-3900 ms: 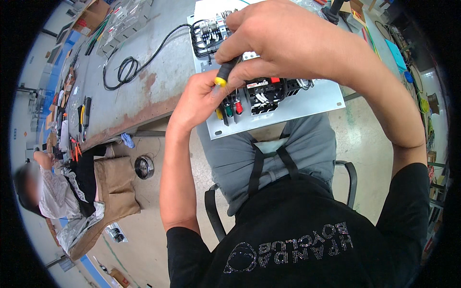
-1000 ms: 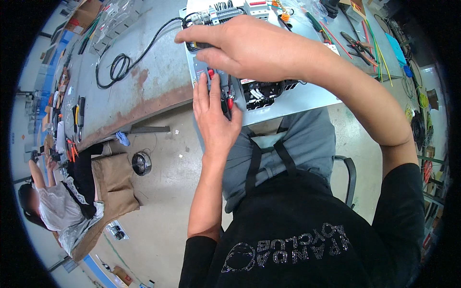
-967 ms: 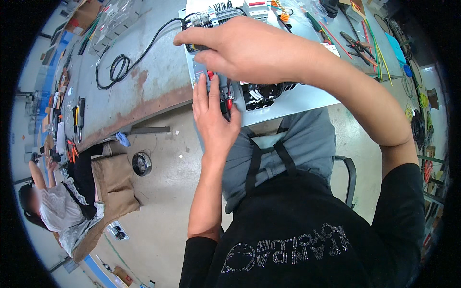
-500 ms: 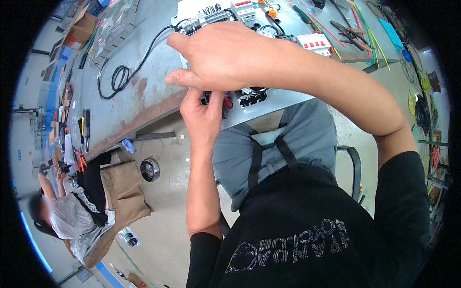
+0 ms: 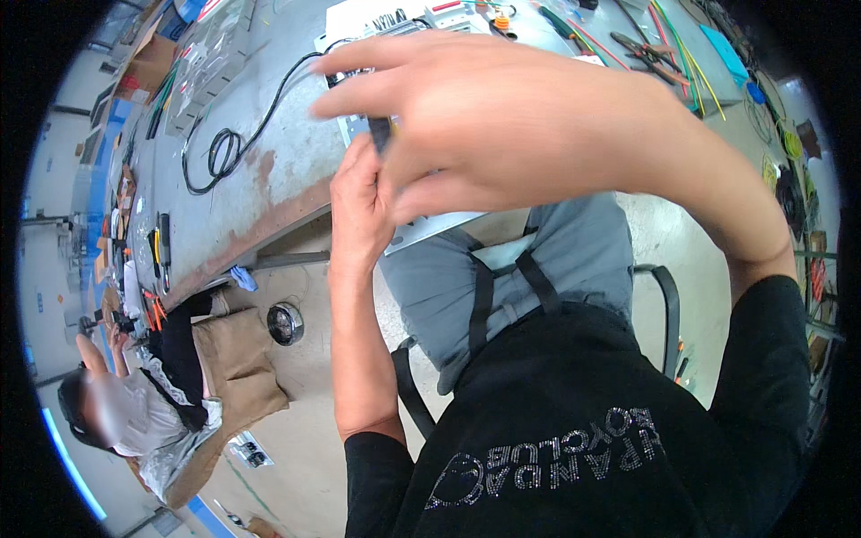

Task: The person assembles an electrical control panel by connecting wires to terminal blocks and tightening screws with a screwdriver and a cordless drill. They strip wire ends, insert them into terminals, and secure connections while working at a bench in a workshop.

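Note:
My left hand point(image 5: 360, 202) is closed at the table's near edge, its fingers pinched together. A short dark piece point(image 5: 380, 134) stands up just above those fingers, with a bit of yellow beside it; its kind I cannot make out. Over it reaches my right hand point(image 5: 502, 117), blurred, with two fingers stretched out to the left and the thumb apart below. Beneath both hands lies a light metal panel point(image 5: 439, 229) whose near edge overhangs my lap. Most of the electrical parts on it are hidden by my right hand and forearm.
A black cable point(image 5: 224, 157) lies coiled on the grey table point(image 5: 278, 134). Pliers point(image 5: 646, 56) and coloured wires point(image 5: 695, 67) are at the far right. Clear plastic cases point(image 5: 211, 67) stand far left. Another person point(image 5: 134, 403) sits at the left, near a wire spool point(image 5: 285, 323) on the floor.
My right hand has come nearer and lower, now covering the breakers and black parts seen before. My left hand has shifted slightly left. The dark piece above its fingers has come into view.

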Action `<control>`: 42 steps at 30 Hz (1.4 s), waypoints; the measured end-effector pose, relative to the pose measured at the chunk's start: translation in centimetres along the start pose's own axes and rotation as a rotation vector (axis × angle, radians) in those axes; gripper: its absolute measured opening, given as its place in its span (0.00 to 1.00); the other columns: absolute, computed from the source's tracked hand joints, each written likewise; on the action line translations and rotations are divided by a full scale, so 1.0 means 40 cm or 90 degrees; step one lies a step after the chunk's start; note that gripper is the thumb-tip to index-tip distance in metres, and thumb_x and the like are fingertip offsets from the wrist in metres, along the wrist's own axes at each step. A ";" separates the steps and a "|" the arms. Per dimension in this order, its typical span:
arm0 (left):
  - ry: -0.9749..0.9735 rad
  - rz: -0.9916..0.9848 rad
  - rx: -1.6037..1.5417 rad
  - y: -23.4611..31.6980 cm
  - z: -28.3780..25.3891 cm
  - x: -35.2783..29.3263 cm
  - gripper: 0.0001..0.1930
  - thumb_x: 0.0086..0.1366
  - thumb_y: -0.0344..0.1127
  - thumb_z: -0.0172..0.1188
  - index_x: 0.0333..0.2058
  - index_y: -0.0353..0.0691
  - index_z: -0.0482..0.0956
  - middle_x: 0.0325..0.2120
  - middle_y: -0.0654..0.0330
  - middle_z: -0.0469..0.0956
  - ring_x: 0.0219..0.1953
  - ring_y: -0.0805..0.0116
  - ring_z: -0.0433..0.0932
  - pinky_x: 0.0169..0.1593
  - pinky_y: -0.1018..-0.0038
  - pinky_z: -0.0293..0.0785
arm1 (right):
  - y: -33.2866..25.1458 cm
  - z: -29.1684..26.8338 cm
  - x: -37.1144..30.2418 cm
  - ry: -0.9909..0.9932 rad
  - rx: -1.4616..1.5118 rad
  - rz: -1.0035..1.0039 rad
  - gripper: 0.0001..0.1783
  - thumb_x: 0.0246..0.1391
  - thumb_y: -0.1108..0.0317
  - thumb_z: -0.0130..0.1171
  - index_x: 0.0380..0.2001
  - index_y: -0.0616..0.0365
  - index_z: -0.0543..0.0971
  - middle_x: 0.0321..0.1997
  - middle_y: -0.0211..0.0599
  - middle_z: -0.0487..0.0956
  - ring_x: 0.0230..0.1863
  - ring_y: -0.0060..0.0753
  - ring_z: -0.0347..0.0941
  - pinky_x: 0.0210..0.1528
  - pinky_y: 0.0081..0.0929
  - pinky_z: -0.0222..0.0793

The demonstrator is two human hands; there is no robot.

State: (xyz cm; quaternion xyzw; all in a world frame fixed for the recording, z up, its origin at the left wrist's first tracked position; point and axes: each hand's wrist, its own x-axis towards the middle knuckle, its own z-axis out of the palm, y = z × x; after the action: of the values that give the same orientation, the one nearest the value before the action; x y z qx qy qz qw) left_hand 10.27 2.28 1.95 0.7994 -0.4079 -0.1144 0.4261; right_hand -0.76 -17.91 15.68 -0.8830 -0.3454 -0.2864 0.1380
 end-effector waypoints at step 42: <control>0.038 0.076 -0.029 0.052 -0.009 0.021 0.16 0.78 0.43 0.63 0.41 0.32 0.88 0.31 0.67 0.80 0.35 0.77 0.73 0.41 0.75 0.70 | 0.098 0.029 0.091 -0.158 0.059 0.246 0.21 0.51 0.51 0.71 0.28 0.63 0.88 0.38 0.53 0.87 0.41 0.53 0.85 0.45 0.46 0.81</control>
State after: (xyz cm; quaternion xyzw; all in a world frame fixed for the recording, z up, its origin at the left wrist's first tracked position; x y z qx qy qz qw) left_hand 9.87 1.23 3.92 0.7664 -0.4395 -0.0741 0.4625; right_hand 4.58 -18.31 16.76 -0.9538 -0.1969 -0.1275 0.1875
